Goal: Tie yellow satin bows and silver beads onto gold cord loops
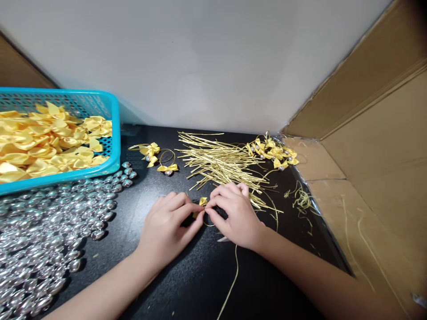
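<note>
My left hand (pixel 168 224) and my right hand (pixel 233 213) meet at the middle of the black table (pixel 187 275), fingertips pinched together on a small yellow satin bow (pixel 202 202) and a thin gold cord. The cord loops under my right hand and a loose strand (pixel 233 275) trails toward the front edge. Just beyond my hands lies a pile of cut gold cords (pixel 220 162). Two finished bows with gold loops and silver beads (pixel 160 160) lie at the left of the pile.
A turquoise basket (pixel 113 133) full of yellow bows stands at the far left. Silver heart-shaped beads (pixel 43 235) cover the left side. A cluster of finished bows (pixel 273 153) lies at the back right. Cardboard walls (pixel 373 146) close off the right; a white wall stands behind.
</note>
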{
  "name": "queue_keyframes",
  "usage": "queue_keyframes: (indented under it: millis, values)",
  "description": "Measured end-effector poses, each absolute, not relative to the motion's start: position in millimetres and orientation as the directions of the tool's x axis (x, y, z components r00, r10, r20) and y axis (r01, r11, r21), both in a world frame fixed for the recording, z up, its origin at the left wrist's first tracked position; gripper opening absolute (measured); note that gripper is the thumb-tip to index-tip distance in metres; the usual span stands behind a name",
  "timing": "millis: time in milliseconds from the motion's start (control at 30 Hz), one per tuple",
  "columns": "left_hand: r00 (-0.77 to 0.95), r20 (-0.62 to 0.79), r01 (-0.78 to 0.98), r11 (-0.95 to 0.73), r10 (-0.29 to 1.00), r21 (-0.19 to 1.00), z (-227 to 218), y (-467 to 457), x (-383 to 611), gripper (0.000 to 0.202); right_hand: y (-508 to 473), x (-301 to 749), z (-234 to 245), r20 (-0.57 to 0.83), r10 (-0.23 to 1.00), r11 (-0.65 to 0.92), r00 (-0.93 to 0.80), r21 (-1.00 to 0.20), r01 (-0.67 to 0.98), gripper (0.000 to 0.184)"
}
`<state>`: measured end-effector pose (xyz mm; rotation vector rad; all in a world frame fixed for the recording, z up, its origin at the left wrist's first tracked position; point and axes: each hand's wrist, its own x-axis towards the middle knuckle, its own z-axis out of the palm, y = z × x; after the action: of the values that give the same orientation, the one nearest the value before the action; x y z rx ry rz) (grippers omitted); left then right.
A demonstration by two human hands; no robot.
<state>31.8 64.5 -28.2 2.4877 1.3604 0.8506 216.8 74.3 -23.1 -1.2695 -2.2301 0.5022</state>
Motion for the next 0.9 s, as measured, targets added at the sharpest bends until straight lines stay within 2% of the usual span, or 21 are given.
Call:
queue_keyframes:
  millis: [667,767,900]
  values:
    - [0.389,0.356,0.734,-0.519,0.85,0.439,-27.8,65.2,35.4,0.019,74.7,215.9,-24.7,0.285,0.865,0.5,-0.413,-0.557,0.663,0.008]
    - [0.374,0.332,0.725,-0.496,0.866,0.478,-27.2,65.1,35.8,0.017,74.5,215.9,-24.6,0.283,0.869,0.494,-0.407,-0.56,0.665,0.008]
    - [0.344,0.259,0.683,-0.43,0.903,0.59,-26.9,65.7,35.2,0.015,74.6,215.8,-25.0,0.283,0.87,0.491,-0.403,-0.558,0.669,0.008]
